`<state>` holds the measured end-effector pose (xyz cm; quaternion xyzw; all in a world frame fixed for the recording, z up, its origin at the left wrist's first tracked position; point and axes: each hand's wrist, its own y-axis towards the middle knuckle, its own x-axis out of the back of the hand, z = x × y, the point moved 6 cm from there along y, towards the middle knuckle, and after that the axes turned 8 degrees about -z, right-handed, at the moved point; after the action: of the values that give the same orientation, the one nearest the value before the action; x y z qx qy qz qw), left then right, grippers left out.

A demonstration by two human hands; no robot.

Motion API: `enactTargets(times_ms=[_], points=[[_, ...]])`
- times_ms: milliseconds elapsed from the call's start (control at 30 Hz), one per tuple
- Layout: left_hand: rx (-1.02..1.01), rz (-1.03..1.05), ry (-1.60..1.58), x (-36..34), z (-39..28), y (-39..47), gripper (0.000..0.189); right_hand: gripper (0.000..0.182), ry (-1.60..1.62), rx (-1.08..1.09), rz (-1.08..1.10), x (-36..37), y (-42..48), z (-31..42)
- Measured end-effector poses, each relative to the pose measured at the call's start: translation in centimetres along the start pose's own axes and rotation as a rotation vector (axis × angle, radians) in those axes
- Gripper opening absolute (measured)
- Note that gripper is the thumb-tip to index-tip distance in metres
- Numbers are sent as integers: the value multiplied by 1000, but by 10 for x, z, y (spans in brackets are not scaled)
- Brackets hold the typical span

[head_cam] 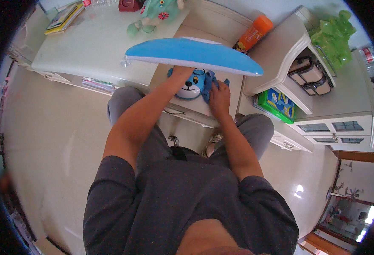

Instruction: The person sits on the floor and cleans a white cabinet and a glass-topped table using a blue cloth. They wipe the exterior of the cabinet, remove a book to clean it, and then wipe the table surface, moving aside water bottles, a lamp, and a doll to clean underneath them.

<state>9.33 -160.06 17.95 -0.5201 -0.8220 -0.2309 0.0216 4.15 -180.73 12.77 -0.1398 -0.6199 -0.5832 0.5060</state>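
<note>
A blue-and-white inflatable toy (193,54) spans the view in front of me, above a low cream-coloured surface (161,76). My left hand (187,70) reaches in beneath it; the fingers are hidden, so its grip cannot be made out. Below the toy, a blue dog-faced toy (188,91) with a white muzzle and black nose rests on the surface, partly covered by my left forearm. Just right of that face, my right hand (220,97) has its fingers curled on a dark blue cloth (208,86).
A white desktop (104,41) at left bears books (64,19) and a green-dressed doll (156,14). An orange-capped can (254,32) stands behind. The white cabinet (343,98) at right holds a beige case (311,76), a green box (276,103) and a translucent green object (333,40).
</note>
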Motion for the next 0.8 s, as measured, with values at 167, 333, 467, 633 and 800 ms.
enactTargets(times_ms=[167,333,467,633,800], points=[[-55,-34,-78,10,3,-2,32,28,60,55,175,39,-25,48],[-8,-90,-253,46,-54,-14,29,19,520,-382,-100,75,-48,34],[-314,32,261,66,-80,-5,25,25,563,-325,-567,196,-8,58],[-426,97,-1,57,-77,3,23,34,250,407,-563,293,106,176],[-408,59,-389,66,-75,4,23,52,112,601,-224,228,158,277]])
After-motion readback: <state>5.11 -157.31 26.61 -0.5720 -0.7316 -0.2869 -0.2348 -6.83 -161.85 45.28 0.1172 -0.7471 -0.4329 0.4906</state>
